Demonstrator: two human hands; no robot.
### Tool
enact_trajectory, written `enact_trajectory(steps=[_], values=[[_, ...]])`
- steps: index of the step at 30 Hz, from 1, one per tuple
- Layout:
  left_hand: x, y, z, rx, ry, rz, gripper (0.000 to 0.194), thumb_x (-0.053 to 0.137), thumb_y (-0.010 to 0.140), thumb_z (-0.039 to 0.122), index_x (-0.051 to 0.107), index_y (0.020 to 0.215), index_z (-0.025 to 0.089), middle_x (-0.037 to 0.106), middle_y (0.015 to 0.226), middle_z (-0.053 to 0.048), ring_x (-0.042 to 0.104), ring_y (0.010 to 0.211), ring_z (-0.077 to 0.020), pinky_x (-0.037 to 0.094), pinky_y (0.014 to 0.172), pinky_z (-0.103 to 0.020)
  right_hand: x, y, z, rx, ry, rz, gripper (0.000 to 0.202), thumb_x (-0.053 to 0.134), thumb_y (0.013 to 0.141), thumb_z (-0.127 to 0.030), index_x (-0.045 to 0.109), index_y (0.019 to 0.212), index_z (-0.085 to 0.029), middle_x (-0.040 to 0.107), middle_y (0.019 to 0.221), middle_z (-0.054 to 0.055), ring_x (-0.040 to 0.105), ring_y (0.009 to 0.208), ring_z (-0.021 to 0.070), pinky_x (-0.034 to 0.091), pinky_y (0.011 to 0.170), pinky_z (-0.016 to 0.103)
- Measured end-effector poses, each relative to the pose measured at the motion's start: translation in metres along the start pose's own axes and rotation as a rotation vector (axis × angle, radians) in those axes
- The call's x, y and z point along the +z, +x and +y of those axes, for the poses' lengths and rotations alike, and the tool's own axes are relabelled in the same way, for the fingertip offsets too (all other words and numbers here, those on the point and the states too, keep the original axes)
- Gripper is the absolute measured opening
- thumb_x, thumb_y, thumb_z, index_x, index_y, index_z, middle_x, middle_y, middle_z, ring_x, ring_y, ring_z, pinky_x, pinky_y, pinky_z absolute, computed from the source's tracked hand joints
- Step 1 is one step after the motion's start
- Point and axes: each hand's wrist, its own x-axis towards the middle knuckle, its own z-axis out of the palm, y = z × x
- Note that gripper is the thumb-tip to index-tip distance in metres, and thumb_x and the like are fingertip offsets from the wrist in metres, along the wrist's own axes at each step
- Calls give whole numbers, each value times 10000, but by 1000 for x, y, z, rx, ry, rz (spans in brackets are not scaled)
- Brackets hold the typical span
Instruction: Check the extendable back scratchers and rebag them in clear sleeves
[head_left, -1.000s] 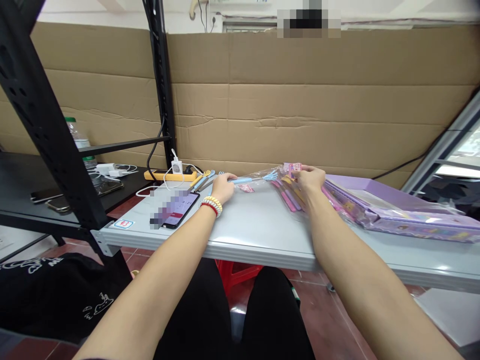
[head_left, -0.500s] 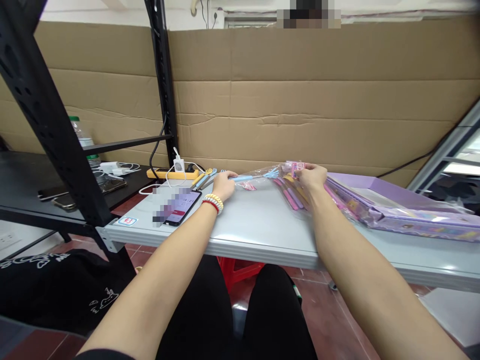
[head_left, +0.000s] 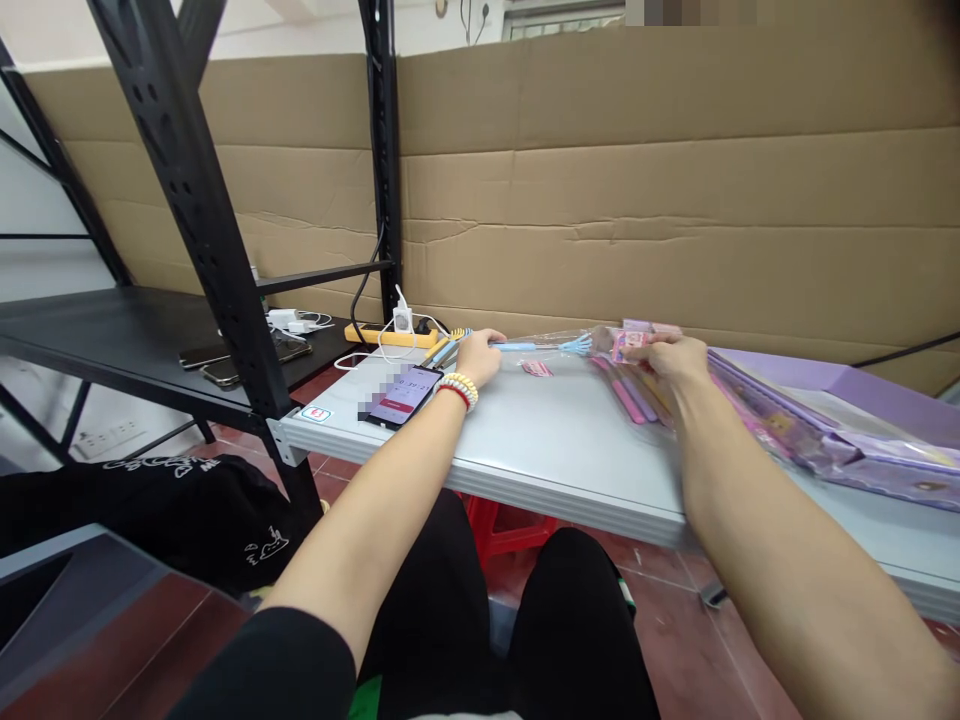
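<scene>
Head view: my left hand [head_left: 478, 361] is gripping the handle end of a blue fork-headed stick [head_left: 519, 346], which is lying lengthwise between my hands, prongs pointing right, toward the pink label [head_left: 627, 347] my right hand [head_left: 678, 357] is pinching.

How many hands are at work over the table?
2: the left hand by the blue tool, the right hand on the pink label. No others show.

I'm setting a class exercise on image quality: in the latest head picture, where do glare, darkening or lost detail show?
Head view: soft sheen on the grey tabletop; glints on the clear plastic wrap; pixelation hiding part of the phone; top right corner darkened; lettering on the pink labels too fine to read.
</scene>
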Motion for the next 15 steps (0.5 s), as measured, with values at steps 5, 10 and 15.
enact_trajectory(steps=[5,10,15], values=[[-1,5,-8,-18,-21,-5,412,492,707,12,721,1029,126,718,1072,-73,626,1024,-161,446,952,-242,6,-20,-20,156,92,-116,313,828,469,-106,535,542,-191,583,555,14,579,506,159,523,448,306],[-1,6,-10,-12,-32,-37,405,493,711,14,717,1034,114,713,1089,-82,628,1025,-163,451,950,-248,6,-28,-26,144,131,-228,293,791,475,-35,550,563,-176,596,565,27,597,544,161,519,500,289],[-2,5,-7,-17,-52,-43,421,479,698,-3,722,1023,107,717,1075,-84,632,1009,-162,458,938,-244,7,-31,-25,81,101,-253,222,768,502,-49,594,587,-158,596,581,4,576,554,130,505,537,260]])
